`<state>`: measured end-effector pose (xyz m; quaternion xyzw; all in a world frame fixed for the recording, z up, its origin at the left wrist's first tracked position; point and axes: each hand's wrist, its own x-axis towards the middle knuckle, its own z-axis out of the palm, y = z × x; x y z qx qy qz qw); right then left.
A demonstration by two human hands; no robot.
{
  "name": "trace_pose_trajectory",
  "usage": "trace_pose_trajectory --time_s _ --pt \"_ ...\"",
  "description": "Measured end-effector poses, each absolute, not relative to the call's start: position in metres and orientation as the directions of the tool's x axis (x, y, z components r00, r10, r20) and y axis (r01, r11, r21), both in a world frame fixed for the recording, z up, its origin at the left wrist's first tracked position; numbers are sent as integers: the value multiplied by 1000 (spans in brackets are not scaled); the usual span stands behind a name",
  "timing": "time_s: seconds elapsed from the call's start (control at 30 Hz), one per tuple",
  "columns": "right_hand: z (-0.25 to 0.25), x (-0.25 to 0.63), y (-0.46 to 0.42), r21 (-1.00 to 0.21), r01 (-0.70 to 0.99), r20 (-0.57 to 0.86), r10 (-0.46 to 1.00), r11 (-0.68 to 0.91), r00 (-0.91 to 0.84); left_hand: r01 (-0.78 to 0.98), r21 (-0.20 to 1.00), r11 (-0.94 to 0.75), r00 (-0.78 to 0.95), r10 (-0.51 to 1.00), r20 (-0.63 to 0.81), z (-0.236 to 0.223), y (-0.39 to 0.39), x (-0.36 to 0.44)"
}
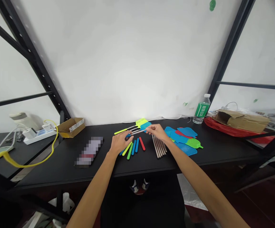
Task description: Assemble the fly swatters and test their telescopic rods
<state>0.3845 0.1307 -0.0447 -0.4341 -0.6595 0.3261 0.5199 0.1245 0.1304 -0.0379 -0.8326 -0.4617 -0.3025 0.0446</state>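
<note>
The left hand's (120,141) fingers are curled round a blue handle (128,135), and the right hand's (156,130) are pinched on the slim metal rod (138,131) running from it. From here I'd judge that rod and handle are being joined; the next move seems to call for keeping both in line under a firm push. I can't tell how deep the rod sits. Just nearer on the table (104,172) lie loose handles (129,152), then bare rods (159,148), with swatter heads (191,143) to the right.
</note>
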Motion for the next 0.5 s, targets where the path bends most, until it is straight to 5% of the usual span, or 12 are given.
trace_pose_trajectory --time_s 0.5 --pt "-44 383 127 -866 249 417 901 434 -119 758 194 -623 446 712 542 -39 131 122"
